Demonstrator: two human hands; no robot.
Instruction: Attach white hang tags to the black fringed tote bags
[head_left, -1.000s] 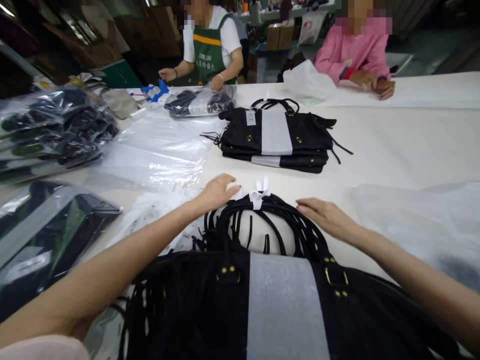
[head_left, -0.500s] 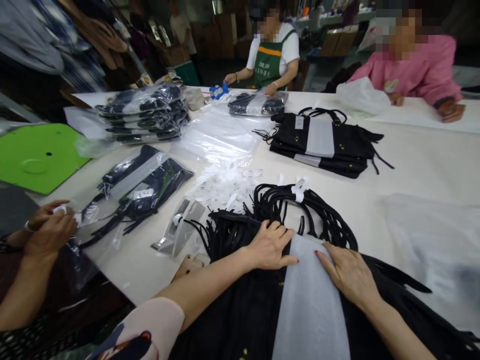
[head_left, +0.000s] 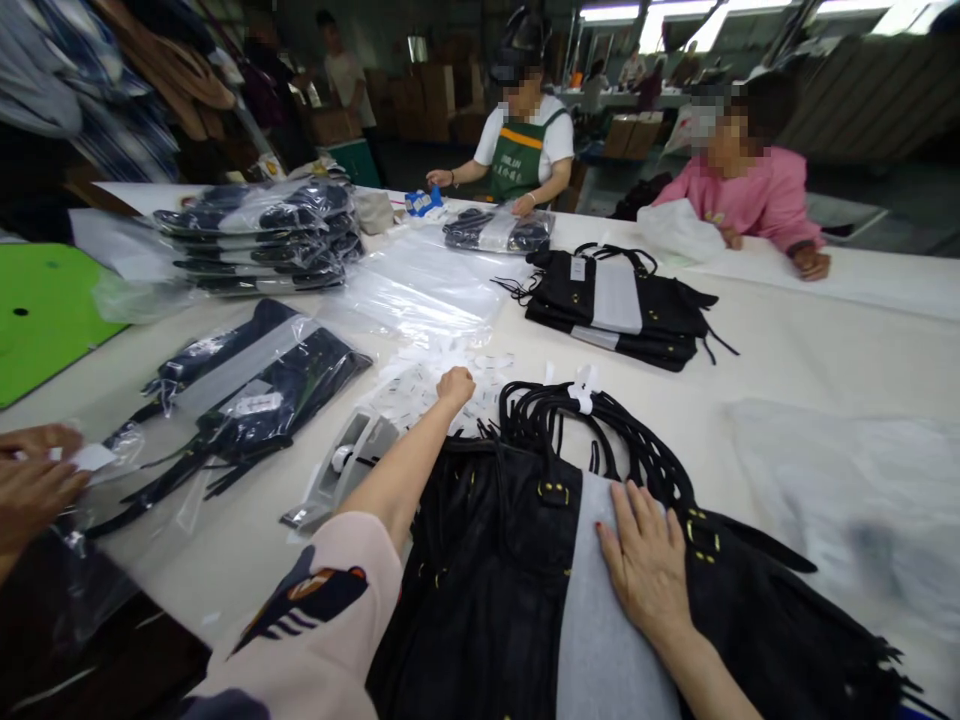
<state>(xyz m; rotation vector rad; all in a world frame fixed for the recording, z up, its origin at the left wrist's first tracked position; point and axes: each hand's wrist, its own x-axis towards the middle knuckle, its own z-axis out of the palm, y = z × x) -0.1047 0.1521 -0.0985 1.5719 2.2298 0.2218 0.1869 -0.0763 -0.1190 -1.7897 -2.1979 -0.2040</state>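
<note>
A black fringed bag (head_left: 480,590) with a grey-white wrap band (head_left: 600,640) lies in front of me, on a stack of bags, its handles (head_left: 592,430) bundled by a white tie. My right hand (head_left: 646,560) rests flat on the band, fingers apart. My left hand (head_left: 455,385) reaches forward over a pile of small white paper tags (head_left: 427,385) and closes its fingers there; whether it holds a tag I cannot tell. A tape dispenser (head_left: 349,470) stands left of my arm.
Another stack of black bags (head_left: 622,305) lies mid-table. Bagged bags (head_left: 247,385) and a pile of them (head_left: 262,235) sit left, beside loose clear plastic (head_left: 427,285). A co-worker's hands (head_left: 34,480) are at the left edge. Two people work across the table. Plastic sheet (head_left: 855,500) lies right.
My left hand left the bag and stretched forward to the white tags. My right hand stayed on the band. The view swung a little to the right.
</note>
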